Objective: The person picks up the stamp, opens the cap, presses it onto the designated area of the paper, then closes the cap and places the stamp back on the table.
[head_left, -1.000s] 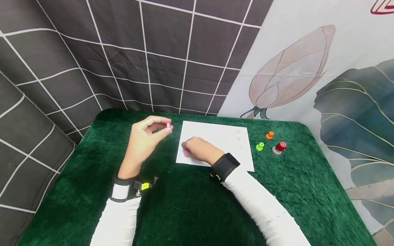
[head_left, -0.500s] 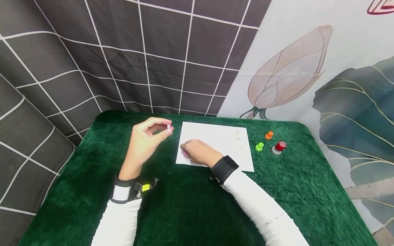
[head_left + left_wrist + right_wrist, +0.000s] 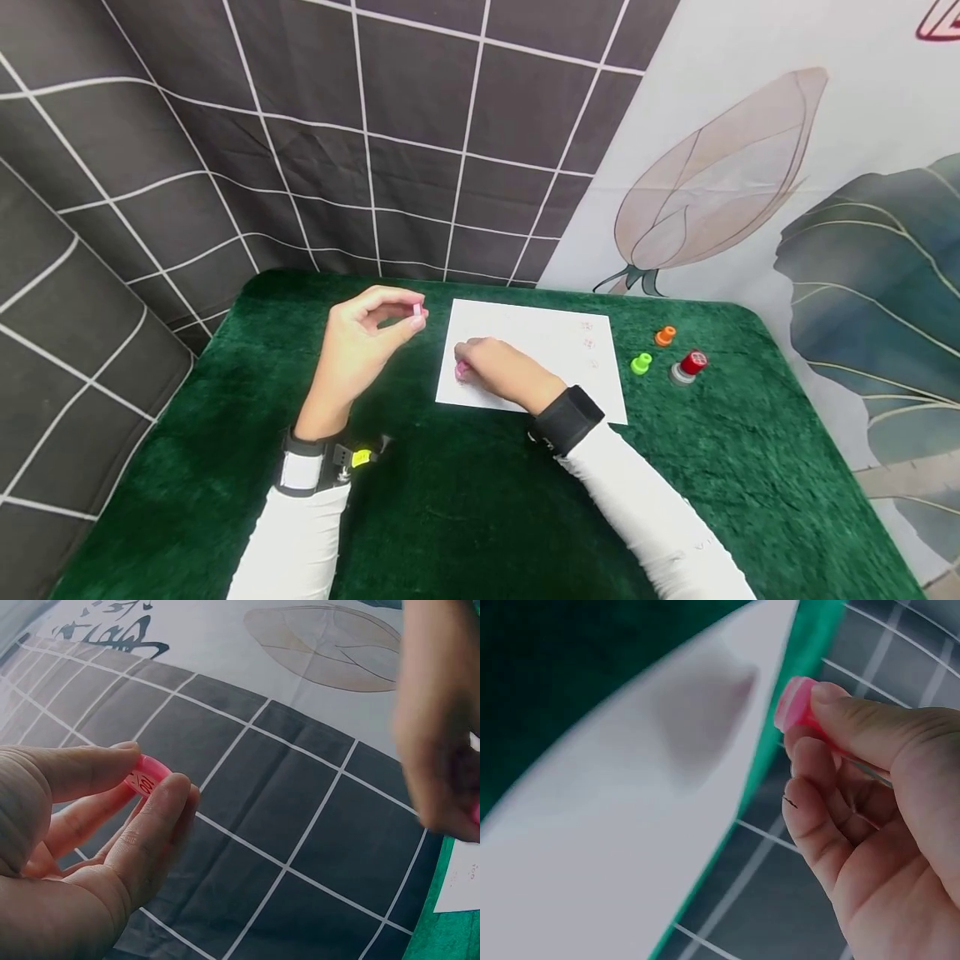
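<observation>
In the head view, my left hand [image 3: 360, 342] is raised to the left of a white sheet of paper [image 3: 525, 325]. Thumb and fingers pinch a small pink cap [image 3: 142, 778] with printed marks on it, clearest in the left wrist view. My right hand [image 3: 506, 371] is over the left part of the sheet, holding a pink stamp [image 3: 799, 705] between thumb and curled fingers. The stamp's pale end points toward the paper and looks slightly tilted in the right wrist view. Faint reddish prints [image 3: 589, 343] run down the sheet's right side.
Right of the sheet stand an orange stamp [image 3: 664, 336], a green stamp [image 3: 641, 363] and a larger red-and-grey stamp [image 3: 688, 367]. A green cloth [image 3: 450, 508] covers the table. Behind it hangs a dark gridded curtain [image 3: 405, 167] beside a white floral one.
The right hand has shifted slightly, and more of the pink stamp shows beneath its fingers. The left hand keeps its pinch on the cap. The head view has swung a little.
</observation>
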A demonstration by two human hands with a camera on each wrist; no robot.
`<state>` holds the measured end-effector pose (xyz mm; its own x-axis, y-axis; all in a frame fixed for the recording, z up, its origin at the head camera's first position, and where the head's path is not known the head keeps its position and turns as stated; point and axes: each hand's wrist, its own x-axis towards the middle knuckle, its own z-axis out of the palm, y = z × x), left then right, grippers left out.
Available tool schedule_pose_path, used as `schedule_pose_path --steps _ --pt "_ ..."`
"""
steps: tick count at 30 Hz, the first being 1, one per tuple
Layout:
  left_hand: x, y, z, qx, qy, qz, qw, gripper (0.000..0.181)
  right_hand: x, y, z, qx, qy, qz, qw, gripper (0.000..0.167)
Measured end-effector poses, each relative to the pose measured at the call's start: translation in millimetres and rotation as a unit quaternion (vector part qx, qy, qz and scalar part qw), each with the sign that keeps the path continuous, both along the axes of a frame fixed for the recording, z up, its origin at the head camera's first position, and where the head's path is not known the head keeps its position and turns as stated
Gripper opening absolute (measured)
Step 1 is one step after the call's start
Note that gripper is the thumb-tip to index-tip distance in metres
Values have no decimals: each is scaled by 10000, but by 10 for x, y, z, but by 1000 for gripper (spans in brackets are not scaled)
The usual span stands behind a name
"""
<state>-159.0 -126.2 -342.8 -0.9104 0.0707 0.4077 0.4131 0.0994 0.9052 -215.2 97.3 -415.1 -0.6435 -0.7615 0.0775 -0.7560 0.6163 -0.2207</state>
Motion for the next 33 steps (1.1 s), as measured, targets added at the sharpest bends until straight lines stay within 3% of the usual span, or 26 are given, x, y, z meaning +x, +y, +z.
schedule_pose_path --steps 6,17,22,33 --pt "11 61 17 5 15 -118 9999 26 132 232 290 -1070 52 -323 9937 12" --pt "79 232 43 -479 -56 -175 9987 26 550 663 657 -2576 95 -738 9634 25" --pt "137 300 56 -376 -22 -320 9988 27 690 715 708 -2987 230 -827 9505 31" --pt "241 513 14 -84 274 -1187 9925 29 803 697 688 -3645 252 -742 9279 34"
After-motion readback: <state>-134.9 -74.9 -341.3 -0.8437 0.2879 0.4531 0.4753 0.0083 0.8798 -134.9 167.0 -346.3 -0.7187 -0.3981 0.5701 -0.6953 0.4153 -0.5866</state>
